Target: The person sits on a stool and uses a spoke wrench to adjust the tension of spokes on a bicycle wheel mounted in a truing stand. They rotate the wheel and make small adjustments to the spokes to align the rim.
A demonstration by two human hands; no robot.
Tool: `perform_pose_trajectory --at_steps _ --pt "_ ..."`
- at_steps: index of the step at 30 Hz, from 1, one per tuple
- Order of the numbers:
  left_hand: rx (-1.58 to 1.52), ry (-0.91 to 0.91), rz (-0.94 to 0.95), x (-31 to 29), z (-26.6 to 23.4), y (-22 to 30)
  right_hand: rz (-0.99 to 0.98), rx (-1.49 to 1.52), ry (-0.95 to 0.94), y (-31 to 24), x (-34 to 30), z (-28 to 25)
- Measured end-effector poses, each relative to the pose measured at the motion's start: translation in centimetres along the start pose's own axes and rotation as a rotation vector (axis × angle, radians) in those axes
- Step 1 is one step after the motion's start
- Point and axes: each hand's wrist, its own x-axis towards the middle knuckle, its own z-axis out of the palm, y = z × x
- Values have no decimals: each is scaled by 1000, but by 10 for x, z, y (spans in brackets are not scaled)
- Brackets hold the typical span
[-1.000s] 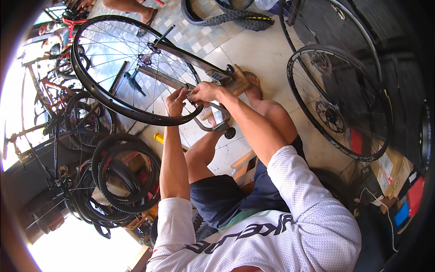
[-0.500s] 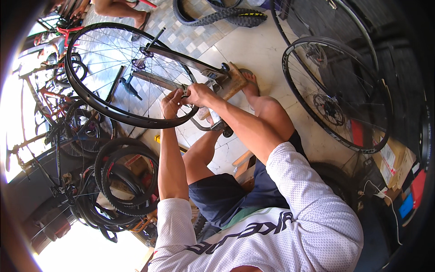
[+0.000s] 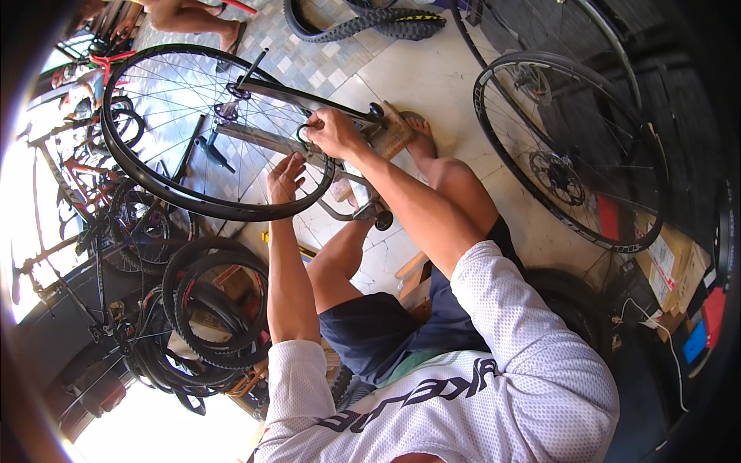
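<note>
A black bicycle wheel rim (image 3: 166, 189) with thin spokes sits in a metal truing stand (image 3: 266, 140) on the tiled floor in front of me. My left hand (image 3: 285, 177) rests on the near edge of the rim, fingers spread. My right hand (image 3: 332, 133) is closed around a small dark ring-shaped tool at the spokes, just above the rim and beside the stand's arm. My bare knees and one foot (image 3: 421, 135) lie under the stand.
A second spoked wheel (image 3: 571, 154) with a disc rotor leans at the right. Loose tyres (image 3: 220, 309) are stacked at the lower left, beside parked bicycles (image 3: 62, 201). Another tyre (image 3: 363, 19) lies at the top. Another person's bare legs (image 3: 193, 19) show at the top left.
My left hand has slid down from the stand onto the rim's edge, fingers spread. My right hand stays at the spokes. The view has shifted slightly.
</note>
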Motion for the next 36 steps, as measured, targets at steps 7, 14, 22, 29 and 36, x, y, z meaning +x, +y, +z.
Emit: perform_pose_trajectory --at_steps 7,14,22,29,36 --pt "20 29 31 -26 -4 20 14 -17 53 -7 -2 -5" --pt "-63 64 22 -45 -9 36 14 -22 50 -7 -3 -7" --pt "-67 45 17 -43 -8 32 -33 -172 -89 7 -10 -2" --pt "-17 39 19 -42 -10 32 -23 -255 -271 28 -10 10" --pt "-33 38 23 -44 -14 31 62 -76 -443 35 -16 19"
